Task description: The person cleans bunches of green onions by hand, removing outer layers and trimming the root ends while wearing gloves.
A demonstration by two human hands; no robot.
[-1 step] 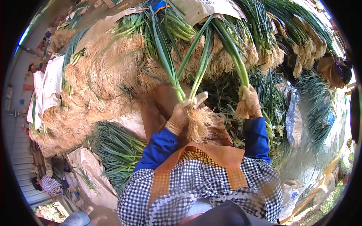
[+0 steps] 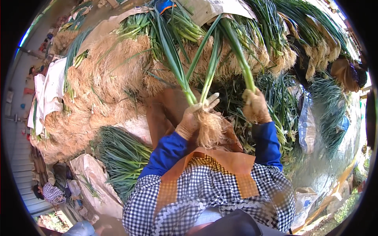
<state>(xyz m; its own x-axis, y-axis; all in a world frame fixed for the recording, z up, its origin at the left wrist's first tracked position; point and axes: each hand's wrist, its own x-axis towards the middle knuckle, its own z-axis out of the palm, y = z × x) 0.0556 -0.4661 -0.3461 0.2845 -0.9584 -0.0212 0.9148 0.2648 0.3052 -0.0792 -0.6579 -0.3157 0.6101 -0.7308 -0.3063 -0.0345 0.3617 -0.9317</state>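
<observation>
My left hand (image 2: 189, 121) is closed around the bases of a few green onions (image 2: 208, 84). Its outer fingers are spread. Pale stringy roots (image 2: 209, 129) hang below that grip, and the long leaves fan out away from me. To the right, my right hand (image 2: 256, 107) wraps the pale lower end of another green onion (image 2: 241, 59), whose leaves reach up to the pile. Its roots are mostly hidden by the fingers. Both hands wear thin, soiled, pale gloves. An orange-brown apron (image 2: 236, 163) covers my lap beneath them.
A big heap of rooted green onions (image 2: 114, 63) spreads across the far side and left. More cut leafy bunches lie at the near left (image 2: 122, 153) and the right (image 2: 328, 114). Brown sheeting (image 2: 220, 10) drapes the far pile. Another person (image 2: 54, 192) is at the lower left.
My right hand has shifted slightly left and turned, so the roots under it no longer show. The left hand's outer fingers have spread more, with its bunch nearly still.
</observation>
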